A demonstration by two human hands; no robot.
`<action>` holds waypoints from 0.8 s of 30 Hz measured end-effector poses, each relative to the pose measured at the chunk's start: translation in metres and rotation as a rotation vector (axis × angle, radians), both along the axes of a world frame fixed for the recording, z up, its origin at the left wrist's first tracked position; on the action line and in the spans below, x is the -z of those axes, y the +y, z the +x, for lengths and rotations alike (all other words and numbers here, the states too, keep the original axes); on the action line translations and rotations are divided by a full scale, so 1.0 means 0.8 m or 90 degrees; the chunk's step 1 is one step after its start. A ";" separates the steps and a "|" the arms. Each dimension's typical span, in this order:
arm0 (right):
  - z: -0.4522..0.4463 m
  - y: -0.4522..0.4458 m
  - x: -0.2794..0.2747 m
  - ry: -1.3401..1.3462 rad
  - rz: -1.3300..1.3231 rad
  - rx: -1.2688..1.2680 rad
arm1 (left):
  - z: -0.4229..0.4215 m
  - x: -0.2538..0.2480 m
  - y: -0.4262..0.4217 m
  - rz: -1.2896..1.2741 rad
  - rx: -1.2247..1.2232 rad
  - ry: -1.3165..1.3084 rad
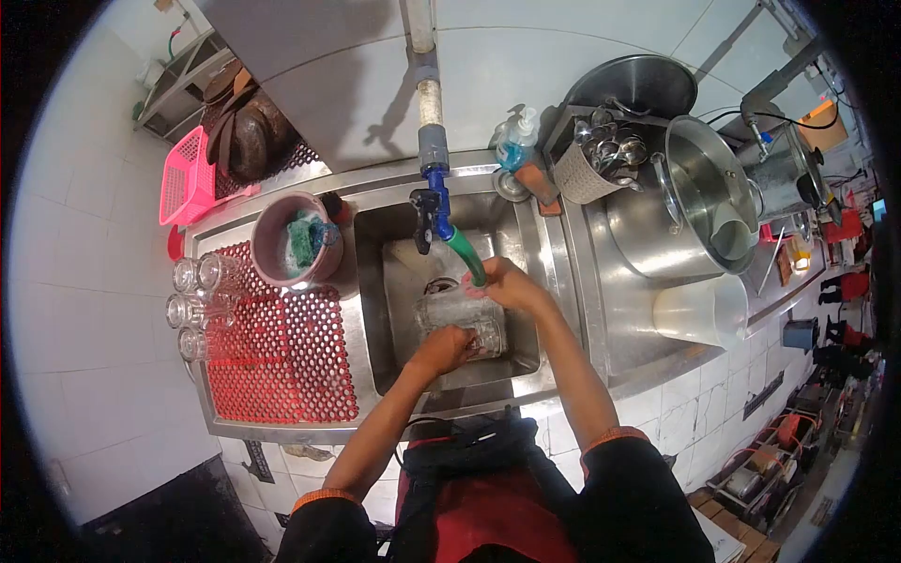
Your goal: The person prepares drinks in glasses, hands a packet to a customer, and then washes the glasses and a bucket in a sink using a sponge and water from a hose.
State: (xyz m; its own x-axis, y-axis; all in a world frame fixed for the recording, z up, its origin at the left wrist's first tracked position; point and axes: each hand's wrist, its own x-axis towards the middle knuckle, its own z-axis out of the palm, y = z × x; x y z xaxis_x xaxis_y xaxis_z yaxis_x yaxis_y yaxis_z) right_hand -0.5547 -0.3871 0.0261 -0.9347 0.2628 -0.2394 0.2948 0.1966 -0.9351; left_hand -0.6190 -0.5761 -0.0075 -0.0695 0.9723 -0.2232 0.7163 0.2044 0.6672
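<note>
A clear container [449, 308], perhaps a jar or jug, lies tilted in the steel sink [373, 324]. My left hand [445, 353] is closed on its near side, with the fingertips partly hidden. Above the container's right side, my right hand [508, 285] has its fingers closed around the lower end of a green hose [463, 254]. The hose hangs from a blue tap [437, 202] over the sink. Whether water is running is hard to make out. A round rim shows behind the container, too unclear to name.
Left of the sink, a pink bucket [267, 258] holds a green scrubber, beside several glass mugs [191, 310] and a red perforated mat [282, 375]. At right stand a spoon-filled basket [579, 178], a large pot [668, 202] and a white pitcher [694, 312]. A soap bottle [517, 145] stands behind.
</note>
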 end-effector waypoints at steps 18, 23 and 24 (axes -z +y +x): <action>0.013 -0.025 -0.003 -0.159 -0.003 0.074 | 0.001 -0.024 -0.040 0.109 -0.067 -0.067; 0.023 -0.029 0.003 -0.034 -0.156 0.177 | 0.000 -0.025 -0.041 0.192 -0.090 -0.058; 0.022 -0.029 -0.002 -0.036 -0.069 0.168 | 0.000 -0.028 -0.041 0.175 -0.110 -0.078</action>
